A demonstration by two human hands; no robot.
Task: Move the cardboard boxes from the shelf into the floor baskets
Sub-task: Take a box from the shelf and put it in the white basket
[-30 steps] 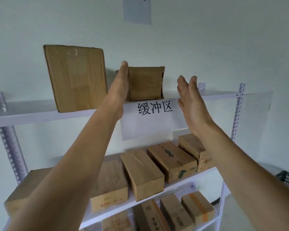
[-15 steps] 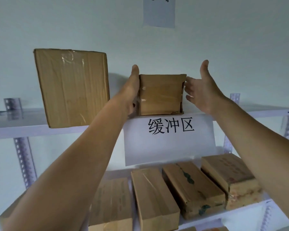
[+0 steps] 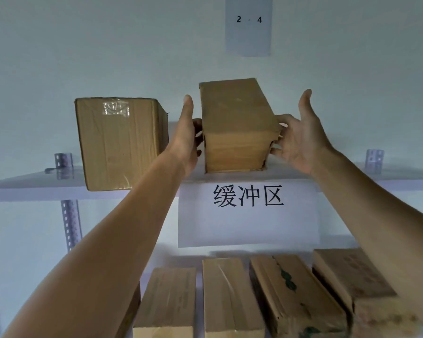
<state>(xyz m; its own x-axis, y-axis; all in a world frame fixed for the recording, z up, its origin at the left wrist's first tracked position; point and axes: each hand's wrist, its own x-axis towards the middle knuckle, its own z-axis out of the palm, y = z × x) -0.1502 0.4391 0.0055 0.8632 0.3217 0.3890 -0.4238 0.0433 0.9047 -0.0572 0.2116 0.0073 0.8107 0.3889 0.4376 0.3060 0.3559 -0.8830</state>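
Note:
A small cardboard box stands at the front of the white top shelf, its top face now showing. My left hand grips its left side, thumb up and fingers curled behind. On the box's right side my right hand holds it, fingers curled onto the edge and thumb raised. A larger taped cardboard box sits to the left on the same shelf, close to my left wrist. No floor basket is in view.
A paper sign with black characters hangs from the top shelf's front edge. Below it, several flat cardboard boxes lie side by side on the lower shelf. Perforated metal uprights frame the rack. A paper label is on the wall.
My right hand closed onto the small box's right side. Both hands have drawn the box forward toward the shelf edge, and its top face now shows. The view shifted up and closer.

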